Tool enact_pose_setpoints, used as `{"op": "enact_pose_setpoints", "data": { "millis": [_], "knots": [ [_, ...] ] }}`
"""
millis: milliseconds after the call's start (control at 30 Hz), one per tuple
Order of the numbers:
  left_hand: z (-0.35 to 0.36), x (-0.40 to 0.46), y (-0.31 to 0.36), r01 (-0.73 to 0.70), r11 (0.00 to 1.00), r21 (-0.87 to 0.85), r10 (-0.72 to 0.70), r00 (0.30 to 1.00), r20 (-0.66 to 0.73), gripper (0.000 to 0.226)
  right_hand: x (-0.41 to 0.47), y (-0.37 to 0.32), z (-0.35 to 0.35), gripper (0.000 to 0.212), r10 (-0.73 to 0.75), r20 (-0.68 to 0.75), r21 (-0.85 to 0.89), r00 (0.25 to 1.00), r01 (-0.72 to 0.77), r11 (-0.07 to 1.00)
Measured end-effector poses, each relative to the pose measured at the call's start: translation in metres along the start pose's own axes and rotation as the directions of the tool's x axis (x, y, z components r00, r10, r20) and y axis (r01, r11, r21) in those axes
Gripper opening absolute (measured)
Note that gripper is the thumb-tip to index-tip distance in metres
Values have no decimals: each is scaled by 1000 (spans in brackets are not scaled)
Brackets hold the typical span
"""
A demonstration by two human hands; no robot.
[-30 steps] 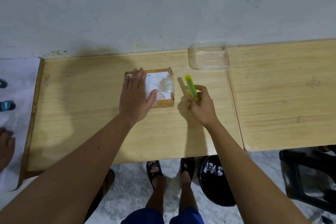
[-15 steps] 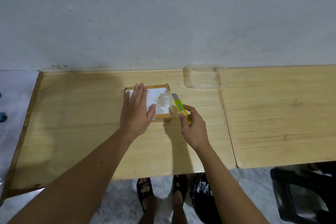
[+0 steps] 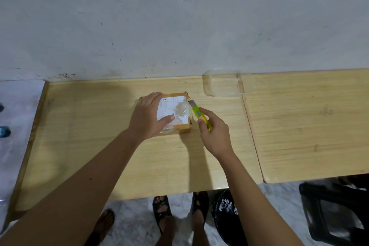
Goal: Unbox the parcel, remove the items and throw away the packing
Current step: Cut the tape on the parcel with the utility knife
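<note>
On wooden table (image 3: 99, 146), one parcel (image 3: 175, 114), one cutter (image 3: 198, 114), two hands.

A clear plastic container (image 3: 223, 84) (empty-looking) sits on the wooden table (image 3: 99, 146) against the wall (image 3: 179, 16).

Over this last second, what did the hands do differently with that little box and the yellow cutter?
The right hand carried the yellow cutter leftward from the bare table to the parcel, and its blade end now sits at the parcel's far right corner. The left hand kept pressing flat on the parcel. The parcel is still sealed, and the clear plastic tub did not move.
</note>
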State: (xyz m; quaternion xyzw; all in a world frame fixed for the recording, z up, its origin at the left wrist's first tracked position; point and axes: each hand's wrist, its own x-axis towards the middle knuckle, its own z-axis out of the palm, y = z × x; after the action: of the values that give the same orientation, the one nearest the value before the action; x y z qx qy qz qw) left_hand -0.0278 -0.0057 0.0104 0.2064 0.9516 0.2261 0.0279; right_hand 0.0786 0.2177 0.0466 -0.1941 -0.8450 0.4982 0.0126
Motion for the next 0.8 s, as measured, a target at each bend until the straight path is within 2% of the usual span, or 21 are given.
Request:
{"op": "enact_pose_setpoints", "data": {
  "millis": [133,267,500,700,800],
  "knots": [
    [0,8,-7,-67,998,-14,68,994,83,96,6,-2,-2,34,-27,19,13,999,27,1000],
    [4,9,-9,-115,992,46,111,990,87,94,11,-2,-6,35,-20,65,11,998,19,1000],
    [8,9,-8,-97,993,70,93,994,56,93,4,-3,-21,38,-1,157,-45,988,8,999],
    [6,7,-5,-90,994,68,86,995,49,94,-3,0,-24,38,41,161,21,986,-45,999],
    [6,7,-6,-84,994,64,81,995,51,94,-4,4,-21,36,92,153,-16,984,-91,996]
  ]
}}
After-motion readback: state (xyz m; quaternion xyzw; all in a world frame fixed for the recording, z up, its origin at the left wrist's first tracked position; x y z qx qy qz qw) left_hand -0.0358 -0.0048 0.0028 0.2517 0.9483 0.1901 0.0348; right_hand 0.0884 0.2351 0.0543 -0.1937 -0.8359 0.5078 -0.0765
